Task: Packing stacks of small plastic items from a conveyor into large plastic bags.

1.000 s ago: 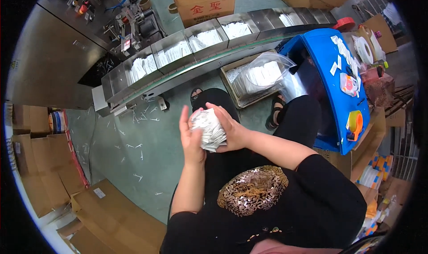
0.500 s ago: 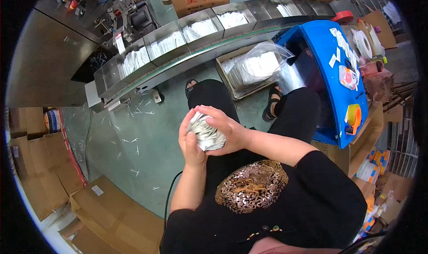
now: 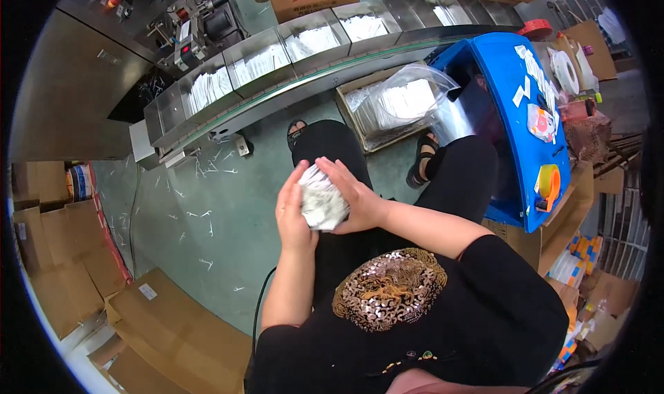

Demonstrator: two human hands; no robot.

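Note:
Between my two hands, above my lap, is a thick bundle of small white paper packets (image 3: 323, 204), somewhat blurred. My left hand (image 3: 292, 211) presses its left side, thumb lying along the near face. From the right, my right hand (image 3: 356, 199) wraps the other side, with its fingertips reaching over the top. The packets look thin and flat, stacked loosely with uneven edges; what is inside them I cannot make out.
A curved conveyor with metal bins (image 3: 315, 45) of white packets runs across the far side. Below it sits a carton (image 3: 356, 133) with bagged white packets. A blue crate (image 3: 508, 110) carrying tape stands at the right. Cardboard boxes (image 3: 180, 318) lie at the left; white scraps dot the floor.
The bundle has turned and been squared between my hands, its packets now standing more upright. Both hands have shifted slightly, with the fingers more upright.

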